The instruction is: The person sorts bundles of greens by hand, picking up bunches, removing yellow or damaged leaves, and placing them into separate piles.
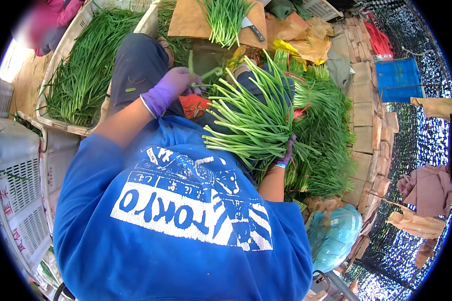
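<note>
My right hand, in a purple glove, is wrapped round a large loose bunch of green chives. The pale cut ends fan out to the left over my lap. My left hand, also gloved in purple, is closed at the left of the bunch on a few chive stalks. Those stalks stick out past the fingers, and one end looks bent. Below that hand, a piece of red material shows on my lap.
A white crate full of loose chives stands at the left. Ahead, a wooden board bears chives and a knife. Tied chive bundles are heaped at the right, beside a brick edge. A blue container stands beyond.
</note>
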Demonstrator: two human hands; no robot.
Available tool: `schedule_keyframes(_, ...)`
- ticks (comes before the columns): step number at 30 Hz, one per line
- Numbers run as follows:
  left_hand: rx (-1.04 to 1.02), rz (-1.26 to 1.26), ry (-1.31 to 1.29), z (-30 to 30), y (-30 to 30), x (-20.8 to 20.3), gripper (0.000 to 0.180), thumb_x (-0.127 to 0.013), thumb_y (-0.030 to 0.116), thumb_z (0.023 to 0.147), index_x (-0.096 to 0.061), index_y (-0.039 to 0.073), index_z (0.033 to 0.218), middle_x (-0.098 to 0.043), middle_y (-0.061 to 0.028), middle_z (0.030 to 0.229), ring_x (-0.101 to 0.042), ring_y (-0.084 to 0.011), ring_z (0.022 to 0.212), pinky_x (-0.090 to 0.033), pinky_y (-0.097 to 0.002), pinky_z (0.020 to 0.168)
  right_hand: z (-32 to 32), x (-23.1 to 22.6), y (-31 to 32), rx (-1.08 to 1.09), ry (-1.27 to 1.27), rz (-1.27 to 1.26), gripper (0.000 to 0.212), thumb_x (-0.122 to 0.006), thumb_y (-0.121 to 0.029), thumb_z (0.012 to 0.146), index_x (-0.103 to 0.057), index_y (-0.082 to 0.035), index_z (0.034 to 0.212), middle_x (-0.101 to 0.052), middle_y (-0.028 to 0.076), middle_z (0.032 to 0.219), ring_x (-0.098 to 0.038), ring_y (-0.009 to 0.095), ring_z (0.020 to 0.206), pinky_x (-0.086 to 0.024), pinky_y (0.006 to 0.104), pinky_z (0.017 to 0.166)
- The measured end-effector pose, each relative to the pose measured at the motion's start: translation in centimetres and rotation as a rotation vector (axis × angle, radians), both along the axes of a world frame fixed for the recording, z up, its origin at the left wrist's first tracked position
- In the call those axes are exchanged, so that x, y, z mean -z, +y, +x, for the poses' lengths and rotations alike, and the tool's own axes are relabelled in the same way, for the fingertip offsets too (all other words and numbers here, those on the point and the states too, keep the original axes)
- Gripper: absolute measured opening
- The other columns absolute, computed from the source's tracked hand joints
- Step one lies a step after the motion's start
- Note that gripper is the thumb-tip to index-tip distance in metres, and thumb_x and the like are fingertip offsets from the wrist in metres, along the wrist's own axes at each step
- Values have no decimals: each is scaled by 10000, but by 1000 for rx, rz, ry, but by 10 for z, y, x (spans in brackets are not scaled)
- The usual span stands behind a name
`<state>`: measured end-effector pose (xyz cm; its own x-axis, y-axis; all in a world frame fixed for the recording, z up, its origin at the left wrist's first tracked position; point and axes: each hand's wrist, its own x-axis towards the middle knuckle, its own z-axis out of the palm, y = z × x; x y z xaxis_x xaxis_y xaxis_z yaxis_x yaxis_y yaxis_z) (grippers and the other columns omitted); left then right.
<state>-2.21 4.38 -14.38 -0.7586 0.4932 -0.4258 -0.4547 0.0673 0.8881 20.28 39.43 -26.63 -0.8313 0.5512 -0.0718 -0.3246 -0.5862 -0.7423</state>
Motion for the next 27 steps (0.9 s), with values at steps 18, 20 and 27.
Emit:
schedule_keyframes(18, 837, -195, 1708, 8, 99, -16, 386, -650, 235, 661, -581, 280, 1038, -557, 98, 981, -451, -166, 1048, -355, -388, 874, -2, 1, 9, -43, -9, 3, 378, -603, -248, 752, -485, -138, 1093, -504, 90, 1129, -497, 284, 1002, -419, 449, 866)
schedule_keyframes(20, 778, -135, 1682, 10, 99, -11, 283, -631, 197, 667, -623, 230, 948, -572, 86, 934, -470, -178, 1027, -371, -379, 869, 1, 4, 9, -9, -25, 21, 359, -596, -248, 761, -488, -140, 1085, -505, 95, 1126, -501, 286, 996, -421, 453, 862)
schedule_keyframes(27, 785, 340, 1222, -4, 41, -17, 201, -532, 106, 739, -586, 36, 919, -585, -91, 941, -497, -294, 981, -383, -385, 876, -7, 5, 4, -120, 4, 36, 374, -553, -273, 798, -459, -109, 1120, -500, 131, 1136, -503, 309, 1005, -419, 470, 867)
